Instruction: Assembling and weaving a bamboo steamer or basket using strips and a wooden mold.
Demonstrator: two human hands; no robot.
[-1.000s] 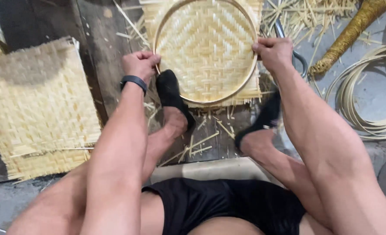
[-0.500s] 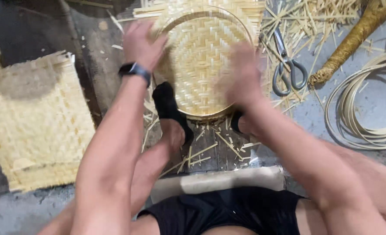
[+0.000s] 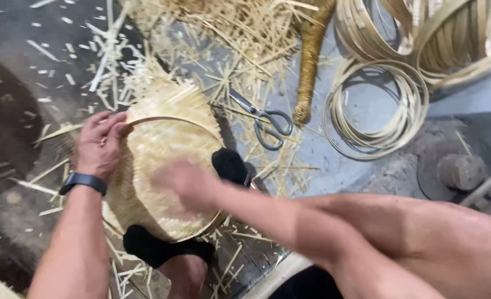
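A left hand [image 3: 99,145] grips the rim of a woven bamboo tray [image 3: 165,166] braced between black-socked feet on the floor; the blurred right hand [image 3: 187,182], grip unclear, crosses it. Loose splints could snag; scissors [image 3: 265,119] lie near.

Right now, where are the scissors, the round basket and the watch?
grey metal scissors [image 3: 267,123], head view, on the handle loops.
round woven bamboo basket [image 3: 157,166], head view, on its woven middle.
black wrist watch [image 3: 83,181], head view, on the band at the left wrist.
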